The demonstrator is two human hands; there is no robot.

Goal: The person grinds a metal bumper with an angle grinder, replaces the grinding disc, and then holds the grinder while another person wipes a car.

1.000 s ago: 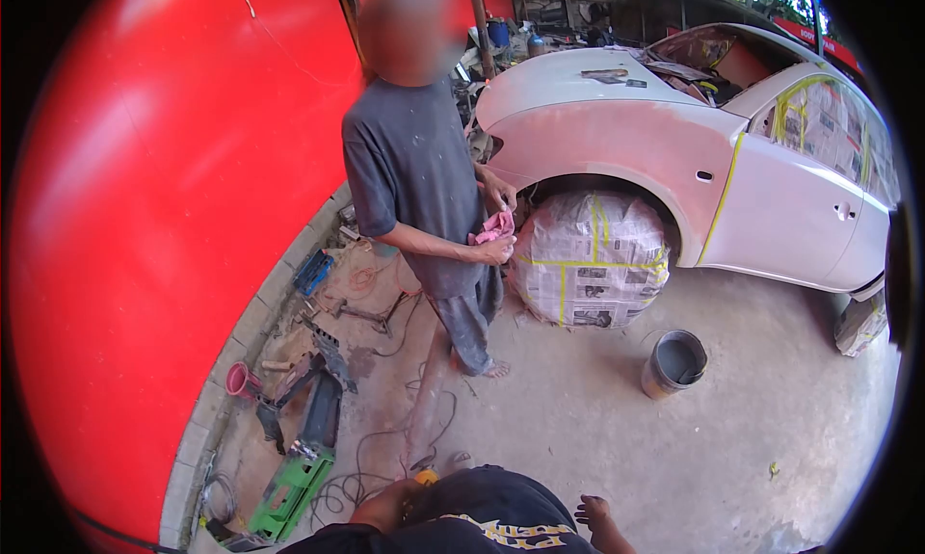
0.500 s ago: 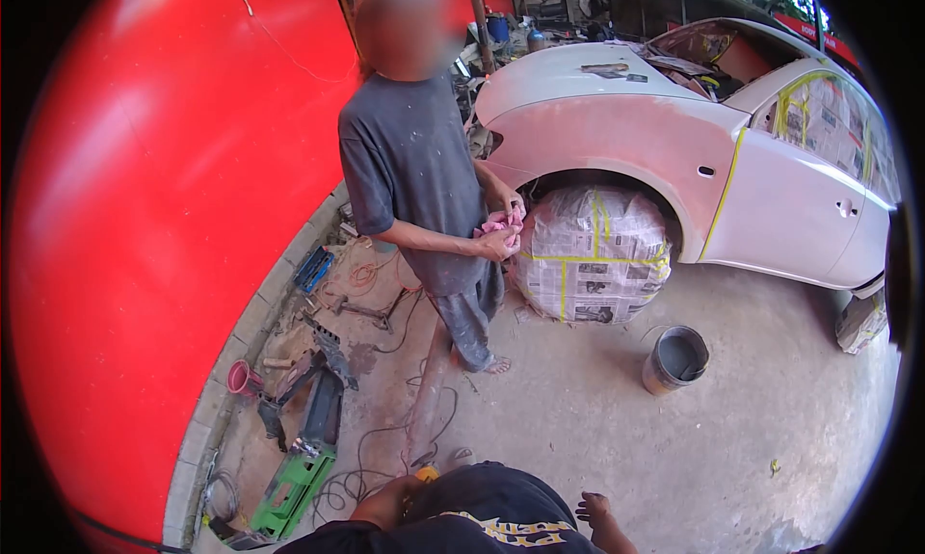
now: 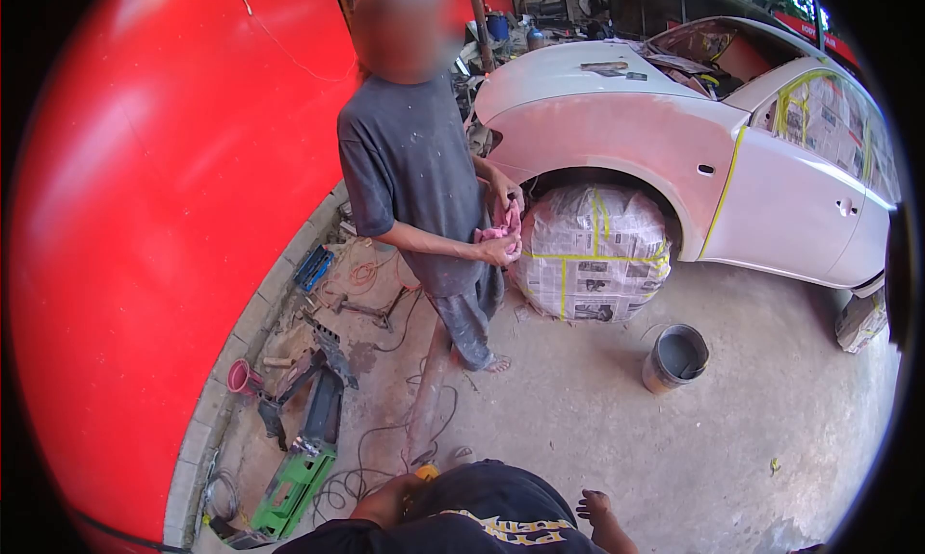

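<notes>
At the bottom edge, my left hand [image 3: 395, 496] is close against the front of my dark shirt [image 3: 482, 501], its fingers mostly hidden. Just beyond it a small yellow thing [image 3: 427, 472] shows, partly covered by the shirt; I cannot tell whether the hand grips it. On the other side of my body, my right hand [image 3: 594, 505] hangs over the concrete floor with fingers apart, holding nothing. Facing me, a person [image 3: 409, 178] in a dusty grey shirt handles a crumpled pink cloth [image 3: 496, 232] with both hands.
A white car [image 3: 617, 130] with a sanded pinkish fender stands behind a newspaper-wrapped wheel [image 3: 593, 255]. A bucket [image 3: 674, 358] sits on the floor. Along the red wall [image 3: 173, 217] lie a green floor jack [image 3: 294, 491], a pink cup [image 3: 243, 377] and loose cables [image 3: 356, 482].
The other person's farther hand has risen a little, drawing part of the pink cloth upward. My shirt and right hand sit very slightly higher in view.
</notes>
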